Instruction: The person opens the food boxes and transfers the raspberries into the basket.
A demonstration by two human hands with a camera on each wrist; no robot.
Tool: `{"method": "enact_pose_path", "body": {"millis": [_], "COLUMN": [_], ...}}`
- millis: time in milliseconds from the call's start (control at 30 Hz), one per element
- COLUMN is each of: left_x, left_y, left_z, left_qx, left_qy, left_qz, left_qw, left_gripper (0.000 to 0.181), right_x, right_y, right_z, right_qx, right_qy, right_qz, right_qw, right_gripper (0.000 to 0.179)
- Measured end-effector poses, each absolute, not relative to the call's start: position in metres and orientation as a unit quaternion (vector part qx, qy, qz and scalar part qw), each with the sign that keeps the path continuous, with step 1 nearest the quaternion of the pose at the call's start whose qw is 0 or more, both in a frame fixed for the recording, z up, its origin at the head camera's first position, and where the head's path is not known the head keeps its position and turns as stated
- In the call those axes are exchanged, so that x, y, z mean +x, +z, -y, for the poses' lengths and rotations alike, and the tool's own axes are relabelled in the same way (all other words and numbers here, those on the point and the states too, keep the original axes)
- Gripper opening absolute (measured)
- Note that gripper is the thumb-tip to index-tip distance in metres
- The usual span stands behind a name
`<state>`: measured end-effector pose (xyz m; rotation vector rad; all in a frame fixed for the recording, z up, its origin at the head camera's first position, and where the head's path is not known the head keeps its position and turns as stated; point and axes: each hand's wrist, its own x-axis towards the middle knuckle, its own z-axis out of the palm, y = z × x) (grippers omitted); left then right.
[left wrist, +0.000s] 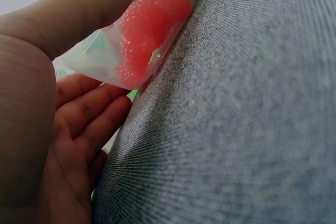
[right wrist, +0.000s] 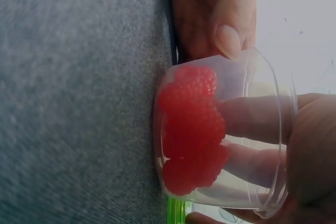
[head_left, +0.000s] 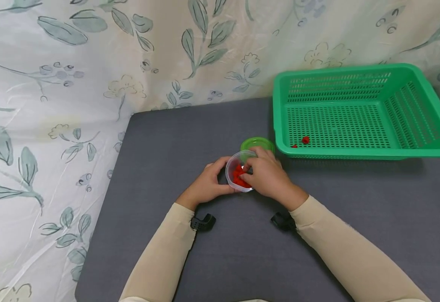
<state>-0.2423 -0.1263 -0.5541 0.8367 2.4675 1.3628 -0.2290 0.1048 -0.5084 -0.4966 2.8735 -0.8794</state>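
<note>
A clear plastic tub stands on the grey table, several red raspberries piled at its bottom. My left hand grips the tub from the left, its thumb on the near side and fingers round the far side. From the right, my right hand reaches over the rim into the tub. Two of its fingertips press close against a raspberry at the top of the pile, pinching it. Just behind the tub lies a green lid, partly covered by my right hand.
At the back right stands a green perforated basket, its left end close to the lid. A red raspberry and a smaller red piece lie inside its near left corner. A leaf-patterned cloth hangs behind and left of the table.
</note>
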Motion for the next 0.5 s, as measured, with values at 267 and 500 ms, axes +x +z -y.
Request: {"method": "enact_pose_path", "body": {"millis": [267, 500], "left_x": [-0.2427, -0.2463], "left_y": [-0.5556, -0.5610], "left_z": [0.1266, 0.1273], "left_qx": [0.284, 0.307], "left_qy": [0.464, 0.478], "left_qz": [-0.832, -0.818], "left_qw": [0.103, 0.092], "left_gripper": [0.078, 0.077], "right_x": [-0.2285, -0.2291], "right_y": [-0.5062, -0.5012], "right_z": [-0.1064, -0.1102], "right_qx": [-0.171, -0.192], "right_qy": [-0.297, -0.302], "right_qz": [-0.939, -0.934], "right_qw": [0.039, 0.007], "right_gripper": [0.017, 0.015]}}
